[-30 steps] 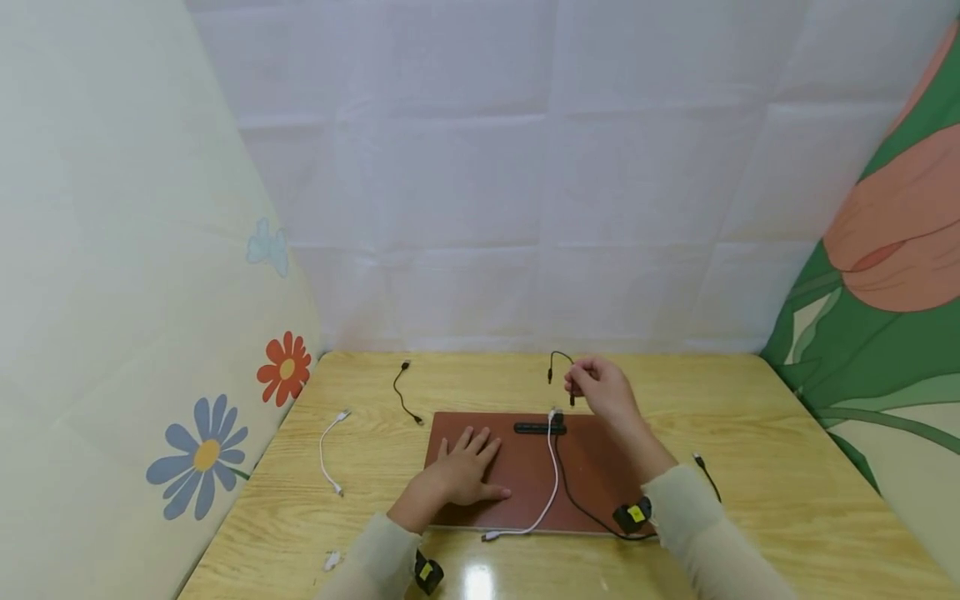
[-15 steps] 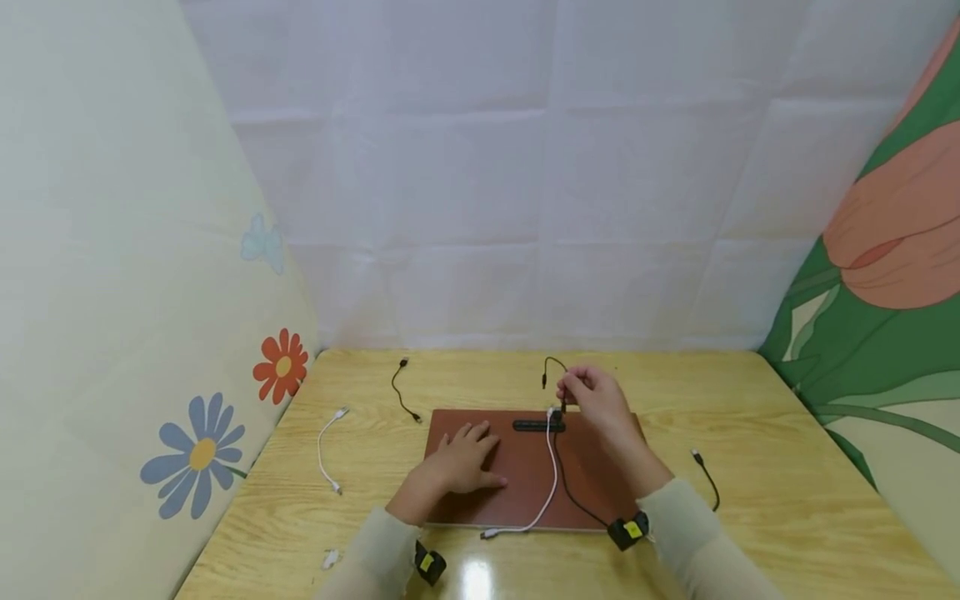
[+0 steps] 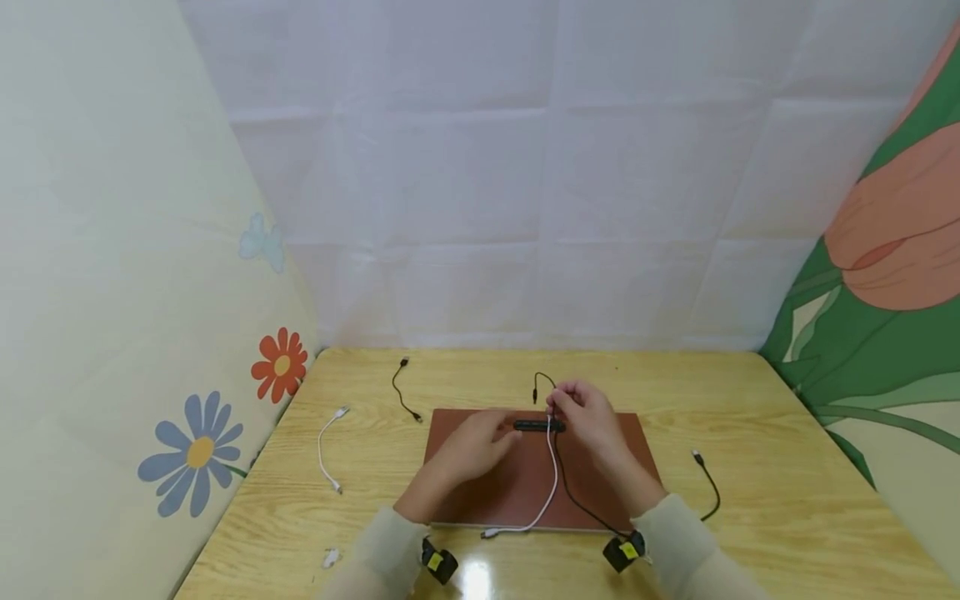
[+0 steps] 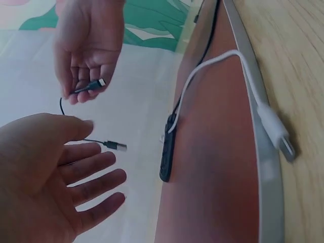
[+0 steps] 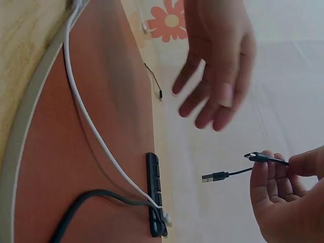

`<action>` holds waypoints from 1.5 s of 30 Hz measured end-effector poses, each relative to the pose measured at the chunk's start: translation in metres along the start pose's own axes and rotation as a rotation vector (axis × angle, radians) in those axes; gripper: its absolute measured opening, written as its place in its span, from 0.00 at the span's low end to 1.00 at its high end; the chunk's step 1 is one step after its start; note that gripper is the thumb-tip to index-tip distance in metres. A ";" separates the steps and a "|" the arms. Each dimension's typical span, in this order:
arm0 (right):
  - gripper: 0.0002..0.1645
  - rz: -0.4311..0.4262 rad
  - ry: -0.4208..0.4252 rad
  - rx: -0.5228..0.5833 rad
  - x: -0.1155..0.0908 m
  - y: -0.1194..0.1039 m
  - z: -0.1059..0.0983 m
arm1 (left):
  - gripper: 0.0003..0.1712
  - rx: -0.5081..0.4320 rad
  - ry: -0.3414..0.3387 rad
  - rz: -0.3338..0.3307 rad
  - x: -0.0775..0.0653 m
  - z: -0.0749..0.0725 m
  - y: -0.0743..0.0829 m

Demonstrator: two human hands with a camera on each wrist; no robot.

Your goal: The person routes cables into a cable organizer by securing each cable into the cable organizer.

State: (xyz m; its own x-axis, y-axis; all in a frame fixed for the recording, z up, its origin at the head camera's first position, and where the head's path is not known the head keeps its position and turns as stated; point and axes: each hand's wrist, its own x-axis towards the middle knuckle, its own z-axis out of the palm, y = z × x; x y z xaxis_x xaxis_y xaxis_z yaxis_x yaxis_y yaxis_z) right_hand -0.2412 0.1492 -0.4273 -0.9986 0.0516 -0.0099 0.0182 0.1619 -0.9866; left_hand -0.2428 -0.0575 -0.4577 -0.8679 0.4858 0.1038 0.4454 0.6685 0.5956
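My right hand (image 3: 590,421) pinches a short black USB cable (image 5: 221,175) near one plug, above the far edge of a reddish-brown board (image 3: 517,492). Its USB-A end hangs free on a loop of cord. Fixed near that edge is a black cable organizer (image 3: 528,426) with several slots. A white cable (image 3: 556,479) and a longer black cable (image 5: 91,194) sit at its right end and run toward the board's near edge. My left hand (image 3: 474,446) hovers over the board by the organizer's left end, fingers loosely spread and holding nothing.
On the wooden table left of the board lie another short black cable (image 3: 400,389) and a short white cable (image 3: 321,450). A black cable (image 3: 712,483) lies to the right. A small white scrap (image 3: 331,557) is at front left. Fabric walls (image 3: 480,208) enclose the table.
My left hand has lifted off the board and moved forward and right toward the organizer. The right hand has come left and nearer, bringing the short black cable close to the organizer.
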 end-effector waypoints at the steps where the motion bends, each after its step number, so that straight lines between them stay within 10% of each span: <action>1: 0.10 -0.004 0.001 -0.004 -0.002 0.001 0.001 | 0.21 -0.023 0.020 0.000 0.001 0.000 0.002; 35: 0.11 0.011 -0.141 0.029 -0.022 0.022 0.033 | 0.13 -0.334 0.278 -0.080 0.002 -0.003 0.016; 45: 0.19 0.041 -0.215 0.083 0.001 0.018 0.024 | 0.11 -0.269 0.169 -0.067 -0.002 -0.001 0.017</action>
State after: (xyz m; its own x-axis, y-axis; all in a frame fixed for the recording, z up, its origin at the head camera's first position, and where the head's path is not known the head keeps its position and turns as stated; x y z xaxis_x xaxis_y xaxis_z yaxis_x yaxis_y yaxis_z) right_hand -0.2425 0.1290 -0.4488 -0.9848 -0.1563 -0.0764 0.0641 0.0823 -0.9945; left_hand -0.2334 -0.0481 -0.4470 -0.9278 0.3298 0.1746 0.3312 0.5122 0.7924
